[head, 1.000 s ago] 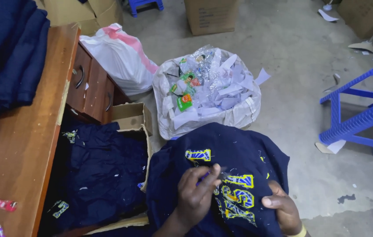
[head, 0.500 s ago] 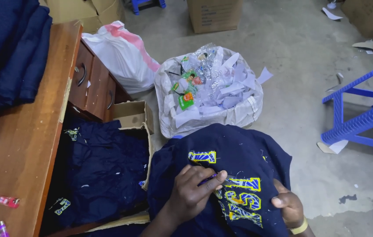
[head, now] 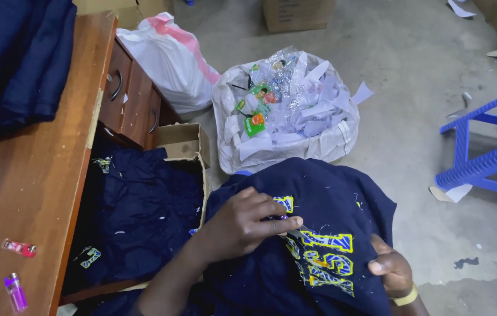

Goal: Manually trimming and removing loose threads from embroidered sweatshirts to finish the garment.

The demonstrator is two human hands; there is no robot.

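Note:
A navy garment (head: 330, 193) with yellow embroidered letters (head: 325, 258) lies across my lap. My left hand (head: 242, 225) rests on it, fingers pinched on a small tool with a thin metal tip (head: 294, 231) that touches the top of the letters. My right hand (head: 390, 270), with a yellow wristband, grips the garment's lower right edge and holds the cloth taut.
An open cardboard box (head: 181, 140) of navy garments (head: 137, 216) stands to my left beside a wooden desk (head: 38, 175) with drawers (head: 128, 99). A white sack of paper and plastic scraps (head: 286, 117) sits ahead. A blue plastic stool (head: 488, 152) stands at right. Two lighters (head: 19, 247) lie on the desk.
My left hand has slid up and left over the letters with the tool. My right hand has shifted a little lower along the garment's edge.

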